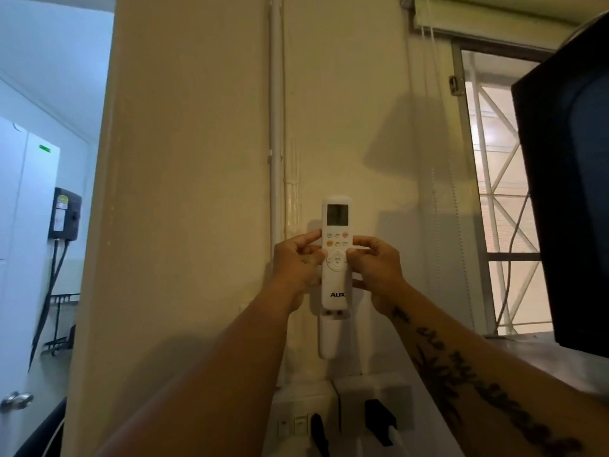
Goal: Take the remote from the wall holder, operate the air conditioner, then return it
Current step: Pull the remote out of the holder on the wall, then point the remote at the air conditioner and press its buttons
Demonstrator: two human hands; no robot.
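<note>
The left hand (298,262) and right hand (375,265) both grip the remote (336,255), one on each long edge, fingers curled onto its sides and thumbs lying on the front near the round pad. The right forearm carries dark script and leaf tattoos; the words are too blurred to read.

The remote is a slim white plastic bar with rounded ends, held upright against the wall (197,159). "AUX" is printed in dark letters near its lower end. A small greyish screen sits at its top, with two rows of small coloured buttons below it and a white circular pad under those. Its foot stands just above, or barely inside, the mouth of the holder (328,338), a narrow white plastic sleeve fixed to the cream wall.

Below are white sockets (306,420) with black plugs. Far left hangs a black box (65,214) with unreadable stickers.
</note>
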